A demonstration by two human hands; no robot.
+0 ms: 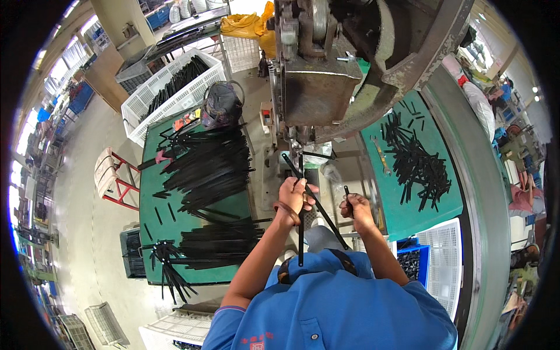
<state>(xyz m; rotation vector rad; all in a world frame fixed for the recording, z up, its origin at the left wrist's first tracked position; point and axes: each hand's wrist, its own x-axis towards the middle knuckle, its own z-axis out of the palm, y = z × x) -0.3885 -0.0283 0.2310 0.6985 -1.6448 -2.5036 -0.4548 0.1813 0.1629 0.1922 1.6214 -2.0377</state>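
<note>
My left hand (293, 198) is closed round long flat black bars (326, 219) at the foot of the press (318, 96). Two of them cross at the fingers, one slanting down to the right, the other hanging straight toward me. The upper end of one lies close under the press's tooling (296, 149); whether it touches cannot be made out. A short black bar (347, 191) with a hole near its tip sticks up out of my right hand (357, 211). That hand is closed and held off to the right, apart from the left.
Piled long black bars (210, 163) cover much of the green left table (153, 204), beside a dark bag (222, 105). Short black bars (417, 163) and a wrench (380, 153) lie on the right table (373, 131). A blue bin (424, 262) stands below it; a white crate (131, 111) stands far left.
</note>
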